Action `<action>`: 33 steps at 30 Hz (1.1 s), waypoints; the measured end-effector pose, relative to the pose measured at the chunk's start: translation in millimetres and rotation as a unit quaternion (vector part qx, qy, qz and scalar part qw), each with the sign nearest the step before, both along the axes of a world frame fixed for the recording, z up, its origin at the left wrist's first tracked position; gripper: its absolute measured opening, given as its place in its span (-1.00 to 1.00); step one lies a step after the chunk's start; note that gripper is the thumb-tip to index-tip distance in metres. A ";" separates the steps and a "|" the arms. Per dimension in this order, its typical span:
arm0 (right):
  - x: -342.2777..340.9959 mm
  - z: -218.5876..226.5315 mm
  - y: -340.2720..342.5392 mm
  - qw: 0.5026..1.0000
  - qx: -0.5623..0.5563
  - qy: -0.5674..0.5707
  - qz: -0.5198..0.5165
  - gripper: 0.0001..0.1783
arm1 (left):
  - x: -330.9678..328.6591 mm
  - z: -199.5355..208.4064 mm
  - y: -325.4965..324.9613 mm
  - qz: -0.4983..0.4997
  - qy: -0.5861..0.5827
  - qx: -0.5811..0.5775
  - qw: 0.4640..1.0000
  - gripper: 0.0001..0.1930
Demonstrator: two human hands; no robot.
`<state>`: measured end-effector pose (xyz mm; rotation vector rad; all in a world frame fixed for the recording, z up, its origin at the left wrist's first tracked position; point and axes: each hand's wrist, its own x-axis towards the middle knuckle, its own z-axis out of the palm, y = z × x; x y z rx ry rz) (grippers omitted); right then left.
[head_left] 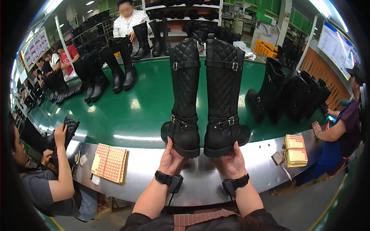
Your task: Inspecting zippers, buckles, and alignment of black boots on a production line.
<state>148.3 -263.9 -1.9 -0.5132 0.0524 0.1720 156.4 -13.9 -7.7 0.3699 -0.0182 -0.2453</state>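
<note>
A wide green belt [142, 104] curves across the middle of the frame, edged along the bottom by a shiny metal table [200, 181]. At the centre stand two tall black quilted boots, upright and side by side, toes at the belt's near edge: the left boot [184, 96] and the right boot [225, 96], each with buckled straps. More black boots [111, 69] line the upper left and the right of the frame. The left hand [170, 158] cups the left boot's toe, fingers curled around the sole; the right hand [232, 159] holds the right boot's toe likewise. Both wrists wear black bands. A sheet of red dot stickers [109, 162] lies lower left, a yellow pad [296, 150] lower right.
</note>
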 end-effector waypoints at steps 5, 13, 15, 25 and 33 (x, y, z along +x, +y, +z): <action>-5.9 0.6 1.2 1.000 -0.026 0.015 -0.008 -0.49 | -5.3 -1.1 -4.0 -0.001 0.003 0.024 1.000 -0.36; -0.5 -1.1 0.5 0.997 -0.068 0.015 -0.017 -0.49 | -0.1 -7.8 -8.1 0.010 0.007 0.018 1.000 -0.39; 4.8 -3.2 0.6 0.998 -0.065 0.016 -0.001 -0.48 | 1.1 -2.4 -5.8 0.002 -0.001 0.016 1.000 -0.39; 2.9 -4.1 -1.5 0.993 -0.118 0.016 -0.022 -0.43 | 4.9 -7.7 -11.1 0.029 0.026 0.037 0.999 -0.43; 2.9 -15.8 -8.9 0.994 -0.062 -0.038 0.086 -0.34 | -2.2 2.5 -8.3 -0.078 0.031 -0.063 0.994 -0.32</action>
